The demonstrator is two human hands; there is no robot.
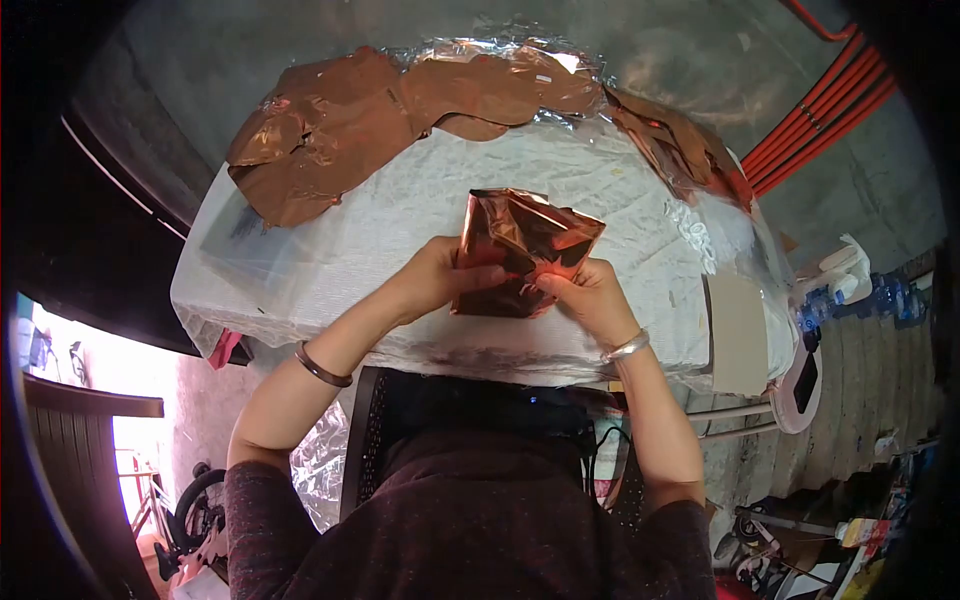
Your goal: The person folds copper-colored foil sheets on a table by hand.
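Above the near half of the white-covered table (400, 240), I hold a shiny copper-coloured foil bag (530, 240) in front of me. My left hand (445, 278) grips its left side, thumb lying across the front face. My right hand (590, 297) grips the lower right, with its thumb pressed on the foil close to the left thumb. Both hands' other fingers are mostly hidden behind the bag. Its top edge is creased and slightly uneven, and the foil is wrinkled where the thumbs press.
Flat copper-coloured foil sheets (340, 130) lie along the table's far edge, with more foil (680, 140) at the far right. White strips (690, 235) and a cardboard piece (737, 330) are on the right. A clear plastic sheet (260, 255) lies left. Orange pipes (820, 115) run behind.
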